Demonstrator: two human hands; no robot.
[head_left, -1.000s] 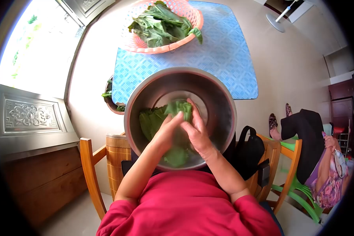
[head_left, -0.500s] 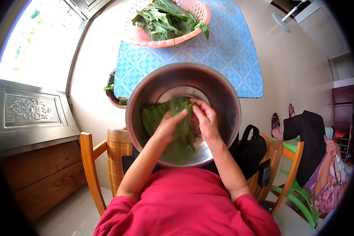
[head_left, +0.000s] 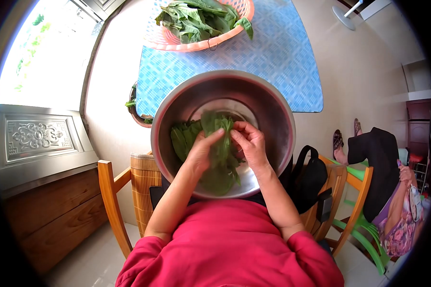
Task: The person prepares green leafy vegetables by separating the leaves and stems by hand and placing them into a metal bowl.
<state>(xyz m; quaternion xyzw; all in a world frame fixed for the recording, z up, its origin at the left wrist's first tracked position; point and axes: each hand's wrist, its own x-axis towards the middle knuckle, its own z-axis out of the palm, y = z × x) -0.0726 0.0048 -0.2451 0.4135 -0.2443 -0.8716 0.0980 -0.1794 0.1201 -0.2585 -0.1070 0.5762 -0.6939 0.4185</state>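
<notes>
A large stainless steel basin (head_left: 273, 122) rests in front of my body, its far side at the blue table. Both my hands are over it, gripping a bunch of green leaves (head_left: 220, 153) that is partly blurred. My left hand (head_left: 202, 152) is closed round the leaves with the thumb on top. The fingers of my right hand (head_left: 250, 143) pinch the right edge of the same bunch. More leafy greens (head_left: 181, 141) lie in the basin to the left of my left hand.
On the blue patterned table (head_left: 268, 62) stands a pink plastic basket (head_left: 175, 47) heaped with leaves. A container with greens (head_left: 141, 119) sits on the floor at left. To the right are a black bag (head_left: 309, 179) and a seated person (head_left: 378, 172) on a green chair.
The leaves between my hands have shifted and their tops stand higher. My right fingers have moved slightly down and left. The whole view has tilted a little.
</notes>
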